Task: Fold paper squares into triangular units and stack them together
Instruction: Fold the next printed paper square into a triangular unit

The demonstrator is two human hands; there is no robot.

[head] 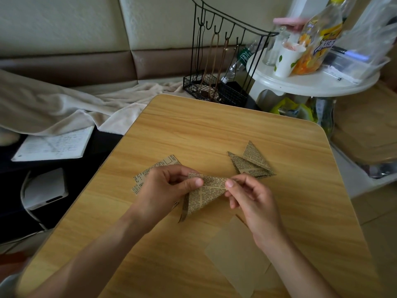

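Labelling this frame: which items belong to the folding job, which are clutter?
Job: held folded paper, both hands, finished triangles, unfolded squares, plain sheets.
Clutter: wire rack, bottle, cup, notebook.

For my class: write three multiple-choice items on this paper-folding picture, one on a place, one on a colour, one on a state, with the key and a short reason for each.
1. Where does the pile of finished folded triangles lie on the wooden table?
A. beyond the right hand
B. under the left wrist
C. on the floor

2. What colour is the wire hook rack behind the table?
A. white
B. black
C. red

3. How is the newsprint triangle held?
A. lying flat, untouched
B. pinched by both hands
C. crumpled in one fist

Key: 1 A, the pile sits past the right hand. 2 B, its wires are black. 3 B, the left hand and right hand each pinch a top corner.
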